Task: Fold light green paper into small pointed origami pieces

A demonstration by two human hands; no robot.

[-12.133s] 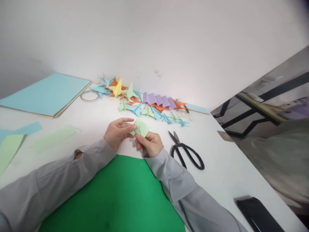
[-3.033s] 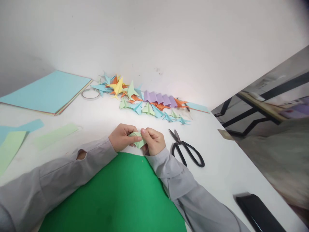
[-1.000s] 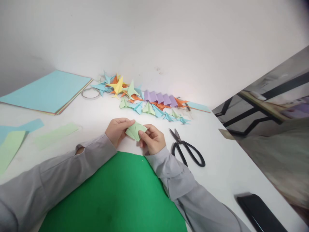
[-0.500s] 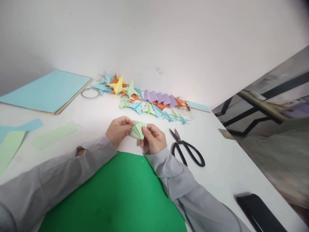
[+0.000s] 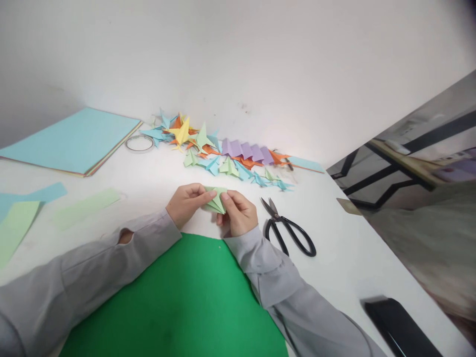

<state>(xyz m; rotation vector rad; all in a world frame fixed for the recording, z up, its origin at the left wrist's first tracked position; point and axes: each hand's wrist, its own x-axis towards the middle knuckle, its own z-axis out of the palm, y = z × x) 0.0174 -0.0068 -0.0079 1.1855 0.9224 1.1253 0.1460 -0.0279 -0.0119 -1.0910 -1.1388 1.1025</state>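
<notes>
A small folded piece of light green paper is held up between both hands, just beyond the far edge of a green sheet. My left hand pinches its left side, with the thumb lying across the front. On the right side, my right hand grips the paper with thumb and fingers. Creases run diagonally down the paper's face. Black-handled scissors lie to the right of my right hand, blades slightly apart.
Folded paper shapes in several colours line the wall. A stack of coloured sheets and a wire ring lie back left. Paper strips are at left. A black phone-like object sits front right.
My left thumb has moved right over the front of the paper, covering its upper left part. My right hand is nearly unmoved.
</notes>
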